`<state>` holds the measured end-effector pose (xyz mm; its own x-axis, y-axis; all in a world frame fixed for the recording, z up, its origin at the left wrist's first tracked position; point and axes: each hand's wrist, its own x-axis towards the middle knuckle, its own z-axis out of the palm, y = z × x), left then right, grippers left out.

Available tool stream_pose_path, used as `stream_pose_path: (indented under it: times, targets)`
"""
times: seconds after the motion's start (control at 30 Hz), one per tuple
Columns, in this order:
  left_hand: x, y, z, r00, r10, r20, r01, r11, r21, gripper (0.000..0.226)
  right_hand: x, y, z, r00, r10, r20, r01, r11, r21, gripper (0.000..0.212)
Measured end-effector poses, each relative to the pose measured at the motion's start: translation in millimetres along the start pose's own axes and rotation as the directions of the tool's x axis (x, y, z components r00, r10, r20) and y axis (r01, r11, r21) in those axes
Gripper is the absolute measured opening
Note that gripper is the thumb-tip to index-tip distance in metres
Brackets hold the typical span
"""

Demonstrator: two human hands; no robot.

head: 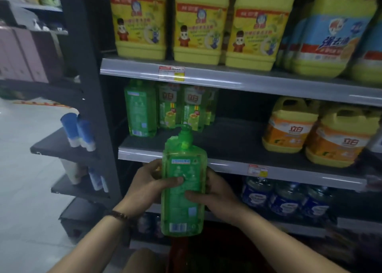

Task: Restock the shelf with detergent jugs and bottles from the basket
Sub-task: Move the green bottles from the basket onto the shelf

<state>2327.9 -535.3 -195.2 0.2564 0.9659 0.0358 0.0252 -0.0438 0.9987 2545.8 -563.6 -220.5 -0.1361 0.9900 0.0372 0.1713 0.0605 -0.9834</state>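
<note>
green pump bottle [184,190] upright, gripped by l hand [144,187] + r hand [215,192], before mid shelf [237,144].

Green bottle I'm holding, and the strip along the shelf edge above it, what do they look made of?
Bottle: translucent green plastic, glossy; its body looks see-through and catches highlights. Pump: opaque green plastic, it seems. Shelf strip: probably clear glossy plastic over grey metal; a price tag shows through it and it reflects light streaks.
</note>
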Motion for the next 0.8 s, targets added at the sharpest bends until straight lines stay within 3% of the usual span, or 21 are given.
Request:
stream_pose_path:
  times: [0.1,0.2,0.33,0.47,0.6,0.7,0.8]
  targets:
    - [22.2,15.0,-10.8,1.000,-0.013,0.027,0.013,1.000,0.026,0.034,26.9,-13.8,8.9,0.998,0.017,-0.054,-0.013,0.998,0.061,0.047]
    - [45.7,17.7,-23.6,0.999,0.013,-0.043,-0.012,0.999,0.030,0.030,61.0,-35.1,7.2,0.996,0.040,-0.077,-0.035,0.997,0.065,0.034]
    - [73.7,9.9,-35.7,0.983,0.091,-0.158,-0.064,0.984,0.169,0.025,112.5,-54.9,0.1,0.989,0.062,-0.131,-0.053,0.996,0.072,0.040]
    - [102.7,13.1,-44.8,0.983,0.133,-0.128,-0.088,0.946,0.312,0.025,160.0,-66.4,-8.3,0.981,0.006,-0.192,-0.004,1.000,0.011,0.045]
    - [130.2,23.7,-52.1,0.978,0.145,-0.148,-0.092,0.944,0.317,0.020,195.8,-64.5,-15.2,0.981,0.010,-0.195,-0.008,1.000,0.012,0.047]
    - [141.4,29.6,-53.2,0.967,0.202,-0.156,-0.132,0.919,0.371,0.029,218.8,-58.2,-16.7,0.977,-0.035,-0.210,0.046,0.998,0.047,0.060]
    - [155.4,23.2,-52.5,0.985,0.156,-0.076,-0.119,0.925,0.362,0.043,236.6,-46.9,-16.3,0.971,-0.111,-0.212,0.110,0.994,-0.015,0.064]
